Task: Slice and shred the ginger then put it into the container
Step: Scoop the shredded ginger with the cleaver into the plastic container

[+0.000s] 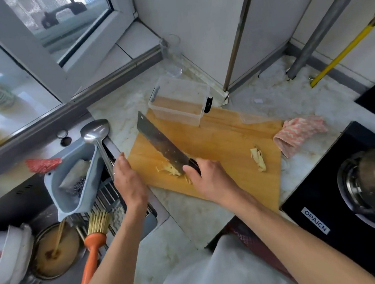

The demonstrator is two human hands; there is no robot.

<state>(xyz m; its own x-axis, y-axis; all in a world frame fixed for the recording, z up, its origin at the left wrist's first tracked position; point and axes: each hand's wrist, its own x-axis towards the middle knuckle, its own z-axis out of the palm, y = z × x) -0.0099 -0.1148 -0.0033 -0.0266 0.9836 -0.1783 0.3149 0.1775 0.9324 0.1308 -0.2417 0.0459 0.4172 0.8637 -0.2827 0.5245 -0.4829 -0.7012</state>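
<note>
1. We see the right hand (205,174) curled round the dark handle of the cleaver (162,143), so this grip is closed on the knife.
2. The cleaver's long axis runs diagonally across the cutting board (226,142), from the handle near us up and to the left, with its squared tip pointing toward the window side and ending just beside the container (178,100).
3. The shredded ginger (172,169) lies in a small pale pile on the near left part of the board, under and beside the heel of the blade, just left of the right hand; its thin strips lie in mixed directions.
4. A second ginger piece (259,158) sits well apart on the right part of the board, its long axis running roughly toward and away from us.
5. The left hand (128,180) rests at the left edge of the board with fingers fairly straight, holding nothing; this grip is open.
6. The clear plastic container stands upright at the far edge of the board, partly on the pale marbled surface (182,214), and we see no ginger inside it.
7. A striped pink cloth (296,133) lies on the surface just right of the board, and a metal ladle (96,134) rests over the sink rack to the left.
</note>
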